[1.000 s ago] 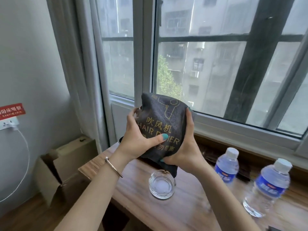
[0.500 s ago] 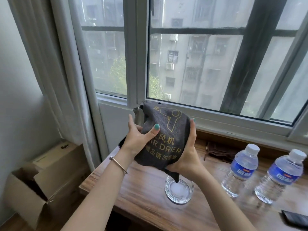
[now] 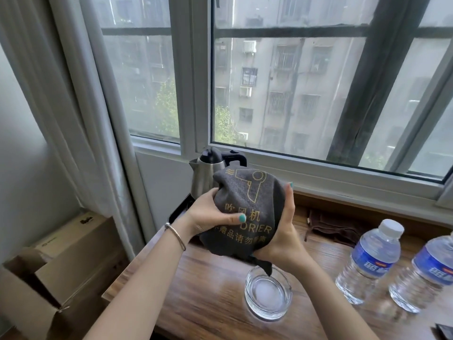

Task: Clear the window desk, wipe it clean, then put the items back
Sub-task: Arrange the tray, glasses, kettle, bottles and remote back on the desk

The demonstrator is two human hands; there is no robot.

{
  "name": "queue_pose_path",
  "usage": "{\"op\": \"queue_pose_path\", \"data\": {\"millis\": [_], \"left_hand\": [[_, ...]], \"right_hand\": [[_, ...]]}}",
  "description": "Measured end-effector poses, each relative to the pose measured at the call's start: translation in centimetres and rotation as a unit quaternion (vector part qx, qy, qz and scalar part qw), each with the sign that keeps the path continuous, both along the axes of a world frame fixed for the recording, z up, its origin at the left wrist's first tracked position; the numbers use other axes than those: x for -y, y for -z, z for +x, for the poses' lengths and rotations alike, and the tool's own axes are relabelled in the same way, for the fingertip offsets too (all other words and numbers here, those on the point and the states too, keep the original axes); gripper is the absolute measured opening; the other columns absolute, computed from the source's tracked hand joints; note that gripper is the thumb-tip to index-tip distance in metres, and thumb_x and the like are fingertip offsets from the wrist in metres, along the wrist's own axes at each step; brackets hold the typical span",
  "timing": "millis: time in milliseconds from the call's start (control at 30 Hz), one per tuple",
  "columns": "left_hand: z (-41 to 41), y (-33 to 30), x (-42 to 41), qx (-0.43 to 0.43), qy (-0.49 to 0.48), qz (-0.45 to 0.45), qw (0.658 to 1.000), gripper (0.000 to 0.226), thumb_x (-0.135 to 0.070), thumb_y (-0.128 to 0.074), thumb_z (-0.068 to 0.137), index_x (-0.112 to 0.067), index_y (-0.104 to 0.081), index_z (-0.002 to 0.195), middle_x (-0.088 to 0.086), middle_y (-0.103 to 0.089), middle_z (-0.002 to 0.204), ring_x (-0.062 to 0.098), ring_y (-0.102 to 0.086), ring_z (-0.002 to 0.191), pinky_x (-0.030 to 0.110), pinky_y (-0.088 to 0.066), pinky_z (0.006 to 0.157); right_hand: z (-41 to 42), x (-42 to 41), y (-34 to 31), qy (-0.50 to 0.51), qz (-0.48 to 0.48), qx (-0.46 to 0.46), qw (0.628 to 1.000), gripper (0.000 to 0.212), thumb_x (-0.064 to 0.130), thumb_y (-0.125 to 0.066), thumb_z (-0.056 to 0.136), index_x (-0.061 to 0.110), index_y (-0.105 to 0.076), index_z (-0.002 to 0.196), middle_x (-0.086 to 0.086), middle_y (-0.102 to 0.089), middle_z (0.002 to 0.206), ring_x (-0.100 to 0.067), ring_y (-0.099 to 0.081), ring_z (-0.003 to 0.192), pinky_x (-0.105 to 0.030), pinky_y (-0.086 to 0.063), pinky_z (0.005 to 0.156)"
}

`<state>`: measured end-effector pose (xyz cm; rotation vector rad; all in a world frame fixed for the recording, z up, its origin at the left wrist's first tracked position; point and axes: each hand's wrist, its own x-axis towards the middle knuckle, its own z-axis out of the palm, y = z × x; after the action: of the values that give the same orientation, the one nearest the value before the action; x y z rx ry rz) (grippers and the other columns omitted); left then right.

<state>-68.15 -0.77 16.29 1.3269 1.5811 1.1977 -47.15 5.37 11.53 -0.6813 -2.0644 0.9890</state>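
A dark grey hair dryer bag [image 3: 250, 204] with gold print is held above the wooden window desk [image 3: 210, 303]. My left hand [image 3: 208, 214] grips its left side, thumb across the front. My right hand [image 3: 286, 236] clasps its right side and bottom. Behind the bag a steel electric kettle [image 3: 206, 173] stands on a black tray [image 3: 179, 212] at the desk's far left. A round glass ashtray [image 3: 268, 294] sits on the desk just below the bag. Two water bottles [image 3: 370, 261] [image 3: 426, 273] stand at the right.
A dark brown cloth pouch [image 3: 335, 227] lies by the window sill. A black flat object [image 3: 446, 331] shows at the desk's bottom right corner. An open cardboard box [image 3: 56, 266] sits on the floor at left, beside the curtain [image 3: 81, 114].
The view has swung right and down, and the kettle now shows behind the bag. Both hands keep hold of the bag, now lower and nearer the tray.
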Motion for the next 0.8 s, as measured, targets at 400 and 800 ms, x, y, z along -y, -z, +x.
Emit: {"op": "queue_pose_path", "data": {"millis": [400,800], "left_hand": [[-0.3,2.9,-9.0,-0.081,-0.046,0.066,0.993,0.054,0.0,-0.089,0.056,-0.03,-0.055,0.085,-0.019,-0.068,0.085,-0.013,-0.063,0.082,0.007,-0.05,0.065],[-0.7,7.4,-14.9,-0.118,-0.055,0.022,0.991,0.06,-0.012,-0.09,0.059,-0.015,-0.056,0.107,0.005,-0.06,0.115,0.016,-0.058,0.107,0.027,-0.049,0.092]], "right_hand": [[-1.7,-9.1,4.0,0.108,0.042,0.017,0.993,0.161,0.021,-0.097,0.056,0.06,0.041,0.129,-0.01,-0.019,0.16,-0.005,-0.026,0.139,-0.001,-0.028,0.097],[-3.2,-12.5,8.2,0.175,0.037,0.101,0.979,0.151,0.032,-0.091,0.065,0.05,0.041,0.136,-0.016,-0.027,0.15,-0.03,-0.039,0.136,-0.046,-0.039,0.11]]}}
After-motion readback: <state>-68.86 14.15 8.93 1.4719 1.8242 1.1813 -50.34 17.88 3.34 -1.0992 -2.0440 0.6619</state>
